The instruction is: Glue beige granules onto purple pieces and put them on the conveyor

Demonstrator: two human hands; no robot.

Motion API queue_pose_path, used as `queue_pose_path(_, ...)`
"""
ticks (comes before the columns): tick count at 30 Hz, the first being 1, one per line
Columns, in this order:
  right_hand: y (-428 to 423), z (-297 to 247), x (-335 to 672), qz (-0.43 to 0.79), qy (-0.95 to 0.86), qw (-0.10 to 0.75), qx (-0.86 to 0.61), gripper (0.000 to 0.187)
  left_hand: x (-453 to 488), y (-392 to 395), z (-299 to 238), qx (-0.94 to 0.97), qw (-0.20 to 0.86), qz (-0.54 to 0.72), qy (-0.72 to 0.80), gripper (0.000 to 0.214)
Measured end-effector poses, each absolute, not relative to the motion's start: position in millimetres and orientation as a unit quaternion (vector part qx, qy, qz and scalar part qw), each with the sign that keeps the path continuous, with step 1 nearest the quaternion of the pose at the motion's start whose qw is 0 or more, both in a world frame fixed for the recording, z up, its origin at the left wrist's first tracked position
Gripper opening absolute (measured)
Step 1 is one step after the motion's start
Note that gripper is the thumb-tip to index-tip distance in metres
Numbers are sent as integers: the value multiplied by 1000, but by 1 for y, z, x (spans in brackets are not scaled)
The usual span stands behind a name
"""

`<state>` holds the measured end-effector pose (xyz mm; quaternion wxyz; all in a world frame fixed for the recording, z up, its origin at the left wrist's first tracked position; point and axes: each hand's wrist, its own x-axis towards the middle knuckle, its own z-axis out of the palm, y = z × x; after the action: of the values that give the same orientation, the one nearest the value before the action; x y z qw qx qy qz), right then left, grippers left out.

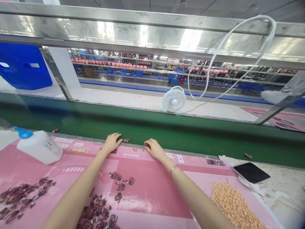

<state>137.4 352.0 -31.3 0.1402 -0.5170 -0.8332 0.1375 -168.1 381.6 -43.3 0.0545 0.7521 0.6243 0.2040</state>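
Note:
My left hand (113,142) rests at the far edge of the pink printed sheet (152,187), fingers stretched out over the green belt (95,124) and empty. Just right of its fingertips, a small dark-red part (126,140) lies on the belt. My right hand (154,149) is closed at the same edge, thumb and fingers pinching another small dark-red piece (146,145), mostly hidden. Between my forearms are a few loose dark-red parts (121,185) and a larger pile of them (97,211). More dark-red parts (23,194) are heaped at the left.
At the left lies a white bottle with a blue cap (40,146). Small tan pieces (234,203) are piled at right, near a black-screened phone (251,172). Across the belt stand a light-blue fan (174,100) and a blue crate (23,66). A metal beam (143,35) spans above.

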Motion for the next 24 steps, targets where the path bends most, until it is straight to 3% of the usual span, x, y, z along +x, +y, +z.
queue_pose_path(6, 348, -20, 113, 150, -847, 140, -491, 34, -183, 378, -33, 760, 97, 207, 608, 34)
queue_pose_path(14, 252, -20, 66, 253, -883, 133, -372, 31, -201, 330, -20, 738, 125, 229, 622, 35)
queue_pose_path(20, 189, -12, 47, 303, -906, 124, -267, 47, -205, 236, -17, 759, 181, 201, 592, 32)
queue_pose_path(24, 161, -13, 32, 307, -923, 104, -209, 60, -214, 139, -13, 745, 164, 193, 617, 32)
